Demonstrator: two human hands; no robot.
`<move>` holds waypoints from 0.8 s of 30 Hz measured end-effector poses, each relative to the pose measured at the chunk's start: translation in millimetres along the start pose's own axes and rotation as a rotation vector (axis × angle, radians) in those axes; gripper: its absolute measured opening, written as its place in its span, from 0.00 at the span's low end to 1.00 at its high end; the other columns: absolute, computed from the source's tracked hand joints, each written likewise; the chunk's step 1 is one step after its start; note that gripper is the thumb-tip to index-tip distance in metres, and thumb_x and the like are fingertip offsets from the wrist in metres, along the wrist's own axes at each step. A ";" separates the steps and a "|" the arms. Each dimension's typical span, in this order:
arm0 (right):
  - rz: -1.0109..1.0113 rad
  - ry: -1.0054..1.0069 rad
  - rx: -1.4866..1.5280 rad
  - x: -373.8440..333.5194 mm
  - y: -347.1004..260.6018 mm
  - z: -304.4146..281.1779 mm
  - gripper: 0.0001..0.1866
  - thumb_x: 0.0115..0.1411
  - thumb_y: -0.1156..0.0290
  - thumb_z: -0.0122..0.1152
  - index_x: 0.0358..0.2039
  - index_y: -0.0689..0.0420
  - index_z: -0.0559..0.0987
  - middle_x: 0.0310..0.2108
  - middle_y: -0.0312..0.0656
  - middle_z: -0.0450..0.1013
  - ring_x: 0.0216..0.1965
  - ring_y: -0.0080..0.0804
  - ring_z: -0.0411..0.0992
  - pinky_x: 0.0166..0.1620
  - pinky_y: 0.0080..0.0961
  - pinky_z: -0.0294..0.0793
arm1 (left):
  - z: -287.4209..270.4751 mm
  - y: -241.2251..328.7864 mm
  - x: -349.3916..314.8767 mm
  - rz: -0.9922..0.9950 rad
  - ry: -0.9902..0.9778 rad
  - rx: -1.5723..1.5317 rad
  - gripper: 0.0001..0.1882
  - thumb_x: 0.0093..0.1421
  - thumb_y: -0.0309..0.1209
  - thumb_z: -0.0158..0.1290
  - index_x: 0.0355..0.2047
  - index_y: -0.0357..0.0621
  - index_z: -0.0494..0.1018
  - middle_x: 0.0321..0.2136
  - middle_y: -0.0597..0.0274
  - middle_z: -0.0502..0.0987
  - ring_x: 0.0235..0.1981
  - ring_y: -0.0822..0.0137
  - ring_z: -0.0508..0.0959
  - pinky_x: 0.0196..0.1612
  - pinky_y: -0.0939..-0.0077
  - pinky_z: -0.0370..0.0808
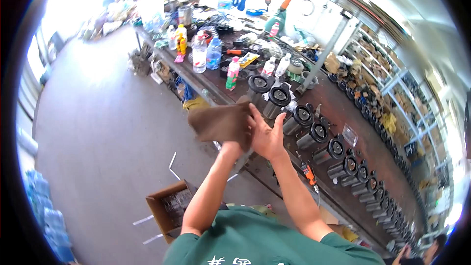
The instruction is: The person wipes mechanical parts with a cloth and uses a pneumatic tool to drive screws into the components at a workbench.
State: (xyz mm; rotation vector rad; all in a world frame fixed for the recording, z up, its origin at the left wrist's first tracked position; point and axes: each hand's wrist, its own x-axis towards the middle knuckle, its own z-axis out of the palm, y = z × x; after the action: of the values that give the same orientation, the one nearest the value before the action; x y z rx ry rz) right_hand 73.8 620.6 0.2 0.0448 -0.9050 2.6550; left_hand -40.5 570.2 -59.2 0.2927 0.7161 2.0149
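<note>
The brown cloth (221,121), blurred, is up in front of me, lying across the near edge of the desk (378,159) as I look down. My left hand (233,148) is almost wholly hidden by it, only the wrist end showing, so I cannot tell how those fingers stand. My right hand (267,140) is open, palm turned up and leftward, thumb spread away, fingertips at the cloth's right side. Both my forearms reach forward and draw together toward the cloth. Just beyond, along the near edge, stand two metal cylinders (271,110) with black tops; farther right, a row of at least six more (306,141) runs toward the desk's right end, where they crowd too closely to count. One orange power tool (309,174) lies between that row and the near edge. Toward the desk's left corner I count one green-and-pink bottle (232,74), one blue bottle (214,54) and one clear bottle (199,55). One cardboard box (158,211) sits on the floor (103,132), below the near edge.
</note>
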 end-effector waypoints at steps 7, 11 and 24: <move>-0.005 0.099 -0.266 0.7 -6.7 17.2 0.53 0.62 0.23 0.31 0.71 0.56 0.58 0.68 0.45 0.61 0.67 0.40 0.62 0.69 0.39 0.61 | 39.6 -11.0 -15.6 0.866 0.045 1.034 0.22 0.63 0.44 0.53 0.54 0.49 0.74 0.50 0.56 0.78 0.49 0.55 0.77 0.53 0.59 0.74; -0.075 0.162 -0.326 11.2 -10.7 25.6 0.54 0.60 0.22 0.31 0.72 0.53 0.56 0.70 0.42 0.58 0.68 0.40 0.60 0.70 0.41 0.59 | 29.0 1.6 -4.9 0.975 0.075 1.092 0.22 0.61 0.40 0.56 0.55 0.48 0.74 0.51 0.53 0.77 0.49 0.54 0.77 0.53 0.59 0.72; -0.280 0.378 -1.040 50.1 0.4 -3.1 0.36 0.74 0.43 0.39 0.74 0.51 0.56 0.73 0.44 0.53 0.70 0.33 0.57 0.69 0.27 0.55 | 63.5 52.7 -5.6 0.819 0.272 1.639 0.19 0.64 0.37 0.54 0.51 0.40 0.70 0.41 0.47 0.77 0.46 0.52 0.77 0.46 0.62 0.74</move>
State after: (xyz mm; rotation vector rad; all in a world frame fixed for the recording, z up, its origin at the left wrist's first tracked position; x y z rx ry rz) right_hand 26.6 637.2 4.3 -0.5071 -1.8185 1.5935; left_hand -44.8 568.6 23.4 1.4106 2.6383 1.6034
